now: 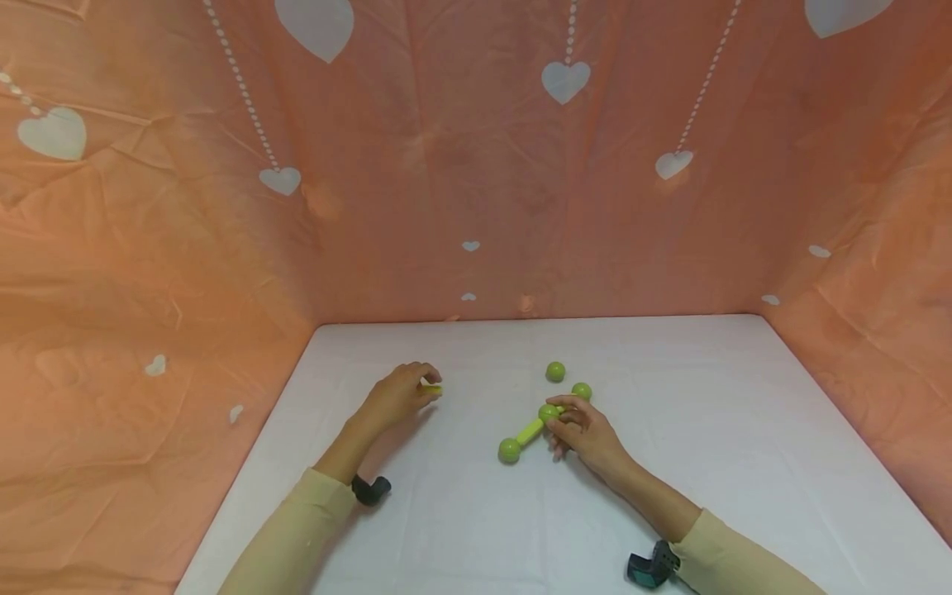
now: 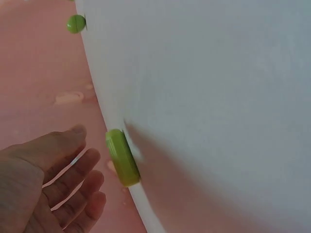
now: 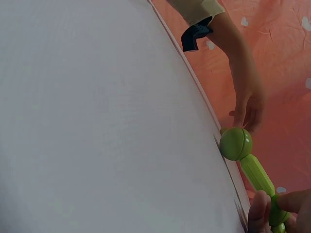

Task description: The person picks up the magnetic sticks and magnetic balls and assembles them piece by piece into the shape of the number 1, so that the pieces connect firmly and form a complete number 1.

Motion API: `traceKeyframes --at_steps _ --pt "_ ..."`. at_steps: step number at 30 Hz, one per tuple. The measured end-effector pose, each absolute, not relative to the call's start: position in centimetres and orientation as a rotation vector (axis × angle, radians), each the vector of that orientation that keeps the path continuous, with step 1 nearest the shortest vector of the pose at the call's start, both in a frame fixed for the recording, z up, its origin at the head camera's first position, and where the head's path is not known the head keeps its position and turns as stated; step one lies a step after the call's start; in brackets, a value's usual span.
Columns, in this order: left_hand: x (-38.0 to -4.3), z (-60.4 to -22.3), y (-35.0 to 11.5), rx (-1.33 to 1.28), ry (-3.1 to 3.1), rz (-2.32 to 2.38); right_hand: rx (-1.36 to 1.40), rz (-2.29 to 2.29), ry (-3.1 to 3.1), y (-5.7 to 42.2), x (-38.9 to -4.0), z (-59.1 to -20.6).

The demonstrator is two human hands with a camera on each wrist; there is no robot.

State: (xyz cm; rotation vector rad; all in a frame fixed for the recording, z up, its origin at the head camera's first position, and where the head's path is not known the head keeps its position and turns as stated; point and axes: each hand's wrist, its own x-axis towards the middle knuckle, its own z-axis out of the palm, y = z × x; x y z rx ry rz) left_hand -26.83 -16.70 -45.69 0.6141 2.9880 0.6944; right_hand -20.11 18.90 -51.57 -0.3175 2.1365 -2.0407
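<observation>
At the left of the white table, my left hand (image 1: pixel 396 394) is beside a short green rod (image 2: pixel 122 158) lying on the cloth. In the left wrist view its fingers are loosely bent and apart from the rod. My right hand (image 1: pixel 591 438) pinches the middle green ball (image 1: pixel 548 413) of a joined piece between thumb and fingers. From that ball a yellow-green stick (image 1: pixel 530 432) runs to an end ball (image 1: pixel 509 450) nearer the front. A further ball (image 1: pixel 583 391) sits at the piece's far end, and the fingers partly cover the link to it.
A separate green ball (image 1: pixel 555 372) lies behind the joined piece. White cloth covers the table (image 1: pixel 476 521), and an orange curtain with pale hearts (image 1: pixel 446 182) encloses its back and sides. Each wrist bears a black camera mount (image 1: pixel 370 490).
</observation>
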Motion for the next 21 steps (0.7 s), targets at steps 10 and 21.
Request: traceKeyframes --at_steps 10,21 --pt "-27.58 -45.74 -16.96 0.573 3.028 0.574 -0.321 -2.037 2.139 19.01 -20.03 -51.59" --pt "-27.83 -46.02 -16.84 0.587 3.025 0.536 -0.321 -2.007 2.187 19.13 -20.07 -51.76"
